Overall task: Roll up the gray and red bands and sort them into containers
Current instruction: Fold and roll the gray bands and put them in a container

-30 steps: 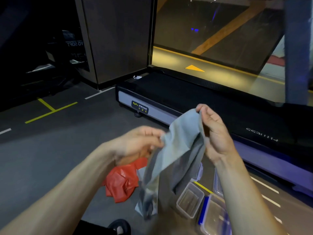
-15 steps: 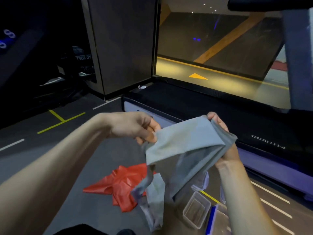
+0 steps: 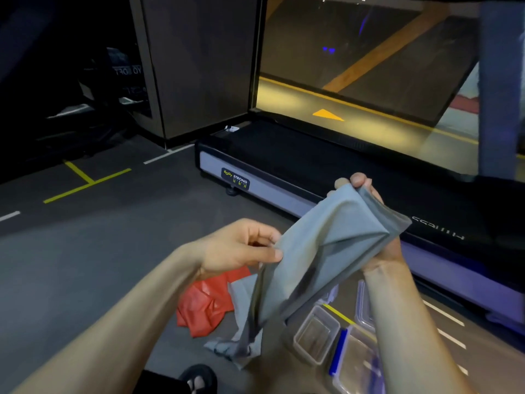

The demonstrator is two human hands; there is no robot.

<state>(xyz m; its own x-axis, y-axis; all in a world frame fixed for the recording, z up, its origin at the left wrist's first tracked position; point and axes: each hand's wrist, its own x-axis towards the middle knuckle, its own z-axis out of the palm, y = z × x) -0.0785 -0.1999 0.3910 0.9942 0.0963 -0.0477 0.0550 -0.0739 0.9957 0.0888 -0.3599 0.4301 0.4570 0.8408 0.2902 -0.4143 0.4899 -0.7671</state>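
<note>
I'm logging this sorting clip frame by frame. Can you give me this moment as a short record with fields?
left hand: pinches one edge of the gray band
right hand: grips the band's upper end
gray band: held up, unrolled, tail hanging to the floor
red band: crumpled on the floor
clear containers: open, on the floor, nothing visible inside

A: Left hand [image 3: 241, 245]?
B: Center frame, forearm coming in from lower left, bare. Fingers curled, thumb and index pinching the gray band [image 3: 321, 251] edge.
A: Right hand [image 3: 377, 223]?
B: Right of center, higher up, forearm rising from lower right. Fingertips [image 3: 356, 179] pinch the band's top corner, palm mostly hidden behind it.
A: Hands touching?
B: No, apart, band between both grips.
</note>
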